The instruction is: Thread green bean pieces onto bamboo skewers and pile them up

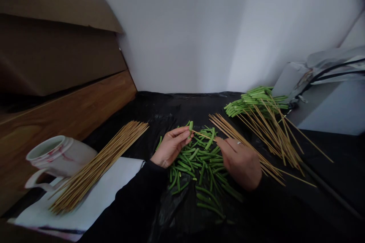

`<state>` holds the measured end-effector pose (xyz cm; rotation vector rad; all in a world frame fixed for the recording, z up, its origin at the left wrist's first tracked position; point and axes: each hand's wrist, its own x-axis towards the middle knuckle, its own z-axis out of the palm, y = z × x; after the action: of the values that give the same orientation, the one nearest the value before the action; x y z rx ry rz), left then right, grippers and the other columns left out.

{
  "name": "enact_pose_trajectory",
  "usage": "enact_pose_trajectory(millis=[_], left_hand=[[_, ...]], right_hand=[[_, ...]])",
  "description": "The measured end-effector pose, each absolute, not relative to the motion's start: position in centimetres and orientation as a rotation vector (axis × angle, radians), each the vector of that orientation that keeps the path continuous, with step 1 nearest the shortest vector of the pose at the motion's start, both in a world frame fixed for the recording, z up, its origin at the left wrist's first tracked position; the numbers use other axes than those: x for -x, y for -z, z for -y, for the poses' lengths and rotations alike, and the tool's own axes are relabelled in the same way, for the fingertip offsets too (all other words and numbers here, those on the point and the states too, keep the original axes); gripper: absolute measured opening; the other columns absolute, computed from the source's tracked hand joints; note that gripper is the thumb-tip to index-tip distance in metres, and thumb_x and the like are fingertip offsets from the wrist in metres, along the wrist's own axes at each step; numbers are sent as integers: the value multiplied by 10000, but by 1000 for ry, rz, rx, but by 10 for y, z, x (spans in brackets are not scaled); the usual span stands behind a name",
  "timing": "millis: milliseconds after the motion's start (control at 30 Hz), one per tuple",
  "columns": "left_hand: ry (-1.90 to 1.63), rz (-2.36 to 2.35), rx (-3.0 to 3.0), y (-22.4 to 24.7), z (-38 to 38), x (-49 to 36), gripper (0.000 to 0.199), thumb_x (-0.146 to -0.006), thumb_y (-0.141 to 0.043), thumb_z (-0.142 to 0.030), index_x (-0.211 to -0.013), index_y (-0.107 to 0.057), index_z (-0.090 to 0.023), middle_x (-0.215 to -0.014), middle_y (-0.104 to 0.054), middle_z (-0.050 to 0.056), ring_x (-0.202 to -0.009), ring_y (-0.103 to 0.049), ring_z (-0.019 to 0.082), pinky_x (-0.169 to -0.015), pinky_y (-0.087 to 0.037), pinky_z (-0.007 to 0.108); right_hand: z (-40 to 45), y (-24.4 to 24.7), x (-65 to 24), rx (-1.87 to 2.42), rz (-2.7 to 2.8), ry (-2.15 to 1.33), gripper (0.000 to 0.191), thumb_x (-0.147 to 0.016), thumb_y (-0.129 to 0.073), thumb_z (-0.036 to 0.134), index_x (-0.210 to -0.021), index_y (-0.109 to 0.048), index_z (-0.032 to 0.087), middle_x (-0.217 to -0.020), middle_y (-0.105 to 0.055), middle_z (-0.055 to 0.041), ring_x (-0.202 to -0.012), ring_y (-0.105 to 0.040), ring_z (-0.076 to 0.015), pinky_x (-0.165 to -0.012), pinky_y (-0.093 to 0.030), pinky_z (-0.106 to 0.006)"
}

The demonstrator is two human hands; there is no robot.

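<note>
My left hand [172,146] pinches a short green bean piece [191,125] upright at the tip of a thin wooden skewer [202,134]. Closed around the skewer's other part is my right hand [241,161], with a ring on one finger. Another green piece [210,139] sits across the skewer close to the right fingers. Beneath both hands, a loose pile of cut green beans [186,161] lies on black plastic sheeting [171,108].
A bundle of skewers [99,169] rests on white paper [114,182] beside a white mug [64,155] at left. More skewers [236,136] and stacked skewered beans [258,98] lie at right. A cardboard box [57,53] stands back left; a white wall [182,30] rises behind.
</note>
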<state>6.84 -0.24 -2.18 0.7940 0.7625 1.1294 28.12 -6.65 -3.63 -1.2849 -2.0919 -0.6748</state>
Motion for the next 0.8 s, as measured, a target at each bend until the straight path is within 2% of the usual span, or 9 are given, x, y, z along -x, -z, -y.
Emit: enact_pose_trajectory(millis=[467,800], left_hand=[[-1165,-827,-900,25,1,-69,269,-659,-797,-237,-900,-747,-129,-876,-736,62,-803,-652,126,-785,-494,236],[-1187,-822,-861,25,0,-68,258,-642,-805,-229,-875,-752,-132,-856,-729,55,-790,-642,118,-778,-482,232]], right_hand=[[67,37,-281,1320,2113,670,322,-865,-430,93,-1117,-625,141,-755,-595,-28,-678,-509,-149,-593,-314,-300],[67,37,-280,1297,2102,663,329,-863,-422,93,-1118,-627,129,-749,-596,-34,-678,-508,-148,-586,-325,-301]])
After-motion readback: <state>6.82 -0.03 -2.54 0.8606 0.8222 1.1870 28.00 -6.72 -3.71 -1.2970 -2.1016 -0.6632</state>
